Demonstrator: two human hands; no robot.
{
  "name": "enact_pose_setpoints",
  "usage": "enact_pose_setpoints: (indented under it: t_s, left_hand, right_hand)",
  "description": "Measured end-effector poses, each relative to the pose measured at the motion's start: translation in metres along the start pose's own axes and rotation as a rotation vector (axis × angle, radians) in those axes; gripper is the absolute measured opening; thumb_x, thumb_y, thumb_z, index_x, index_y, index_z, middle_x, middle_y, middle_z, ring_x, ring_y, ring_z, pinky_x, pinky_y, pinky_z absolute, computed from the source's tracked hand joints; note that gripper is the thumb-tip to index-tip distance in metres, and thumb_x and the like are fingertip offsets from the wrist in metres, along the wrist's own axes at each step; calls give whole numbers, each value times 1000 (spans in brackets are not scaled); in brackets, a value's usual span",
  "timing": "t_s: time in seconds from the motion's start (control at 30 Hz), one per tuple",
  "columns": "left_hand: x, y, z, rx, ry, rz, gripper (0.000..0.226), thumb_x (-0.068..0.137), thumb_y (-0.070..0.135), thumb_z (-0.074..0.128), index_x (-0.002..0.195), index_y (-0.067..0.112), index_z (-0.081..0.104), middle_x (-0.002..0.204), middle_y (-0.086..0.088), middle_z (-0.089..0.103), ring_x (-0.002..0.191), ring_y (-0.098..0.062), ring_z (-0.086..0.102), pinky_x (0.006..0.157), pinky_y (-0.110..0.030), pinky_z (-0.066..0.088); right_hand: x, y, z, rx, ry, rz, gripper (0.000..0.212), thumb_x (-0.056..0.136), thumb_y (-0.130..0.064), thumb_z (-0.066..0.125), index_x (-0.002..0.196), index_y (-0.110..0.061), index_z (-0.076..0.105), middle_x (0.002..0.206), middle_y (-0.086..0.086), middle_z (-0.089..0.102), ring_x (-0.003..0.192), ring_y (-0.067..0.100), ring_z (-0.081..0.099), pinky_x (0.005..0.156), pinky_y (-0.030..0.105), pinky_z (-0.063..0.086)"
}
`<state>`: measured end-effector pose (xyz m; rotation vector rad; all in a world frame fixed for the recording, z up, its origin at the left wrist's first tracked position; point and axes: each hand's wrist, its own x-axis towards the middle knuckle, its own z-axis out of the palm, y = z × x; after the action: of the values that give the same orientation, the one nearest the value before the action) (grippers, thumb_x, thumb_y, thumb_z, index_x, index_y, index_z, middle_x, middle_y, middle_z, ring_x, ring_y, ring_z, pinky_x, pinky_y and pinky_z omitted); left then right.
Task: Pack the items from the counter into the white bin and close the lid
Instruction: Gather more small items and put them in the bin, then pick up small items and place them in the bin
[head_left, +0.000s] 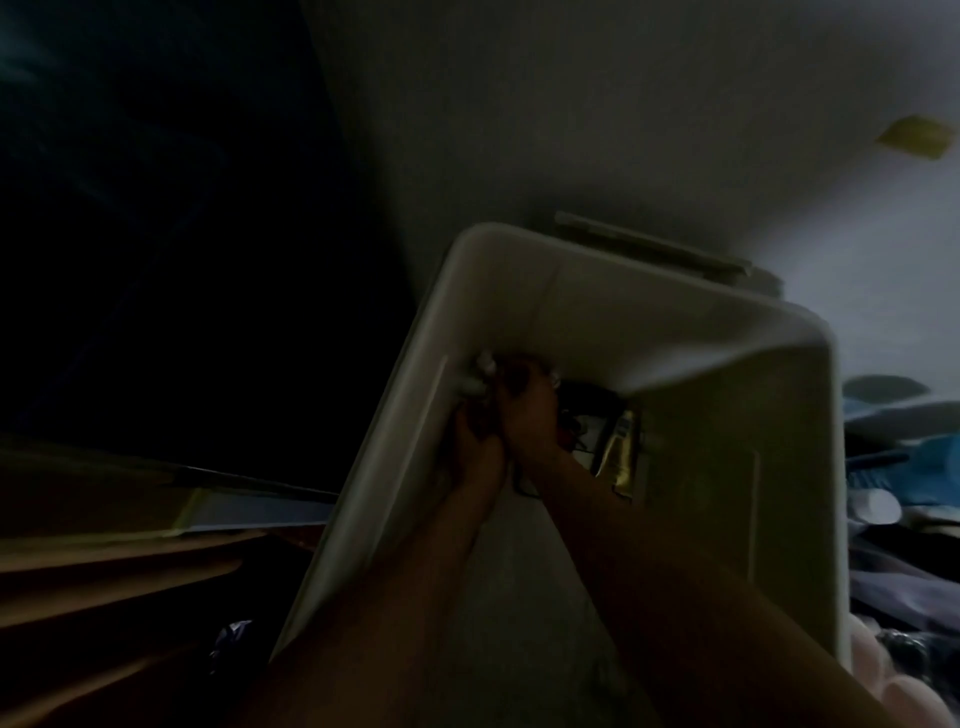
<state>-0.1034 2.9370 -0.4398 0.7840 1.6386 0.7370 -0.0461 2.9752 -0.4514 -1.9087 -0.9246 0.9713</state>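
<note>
Dim rm, hands (475, 441) in white bin (649, 312)

white bin (649, 322) stands open, lid off; small pale items (480, 375) in its bottom corner

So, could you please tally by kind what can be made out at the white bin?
white bin: 1
hands inside it, left hand and right hand: 2
gold packet: 1
Total: 4; the other contents are too dark and blurred to count.
</note>
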Motion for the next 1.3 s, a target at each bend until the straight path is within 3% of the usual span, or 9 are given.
enact_pose_setpoints:
  t_s: [0.27,0.4,0.53,0.67,0.8,0.87,1.03,1.17,1.3]
  left_hand:
    - [-24,8,-15,62,-49,43,33,94,16,56,126,6,56,112,3,56,98,-12,54,69,-13,41]
    - [-37,12,-23,159,-65,76,47,90,12,60,135,7,49,130,-5,56,120,-21,54,94,-30,44]
    - [-58,19,-33,170,-100,90,57,90,5,58,144,5,37,136,-7,48,126,-20,46,92,-22,35]
    - [-76,25,-40,170,-142,159,43,87,20,61,129,10,55,125,-6,61,114,-24,59,92,-36,49]
    - [-102,40,-47,111,-230,236,20,96,8,55,107,25,58,88,11,63,81,-6,61,61,-10,45]
    - [-120,50,-50,89,-246,294,23,96,7,56,98,30,53,83,20,54,75,4,53,55,0,39]
    - [-145,47,-48,142,-305,415,19,93,12,62,111,20,63,109,4,67,105,-14,63,95,-26,48]
    - [-160,50,-35,204,-324,496,32,82,27,63,111,37,56,124,-5,59,117,-21,58,103,-38,46]
    - [-195,64,-9,311,-348,555,53,83,23,60,130,44,48,138,-4,51,129,-25,49,107,-41,43]
  right_hand:
    - [-45,-8,-29,12,6,32,21,96,-21,56,110,-7,63,106,11,67,97,20,62,84,30,49]
    - [-71,-14,-48,8,-52,-6,19,92,-16,61,106,-3,61,98,12,66,90,21,62,76,34,50]
    - [-88,-22,-66,2,-79,36,26,90,-6,57,116,-5,60,113,11,65,104,23,61,83,31,51]
    - [-111,-29,-86,4,-73,6,28,86,5,55,113,1,62,114,15,65,106,24,61,78,15,45]
    - [-137,-39,-110,36,-50,-54,30,84,11,53,111,3,62,107,11,66,99,18,61,76,7,45]
    - [-150,-44,-123,53,-52,-73,32,84,9,55,114,-1,60,106,7,64,103,21,61,84,17,48]
    - [-177,-57,-159,108,-68,-126,33,89,2,56,122,-4,56,108,2,61,107,20,62,89,26,51]
    - [-196,-65,-198,137,-55,-218,37,90,4,55,126,-4,54,107,-2,60,94,4,61,67,6,48]
    - [-206,-67,-250,142,-14,-255,43,93,-6,56,135,-13,50,122,-5,59,108,3,58,80,10,50]
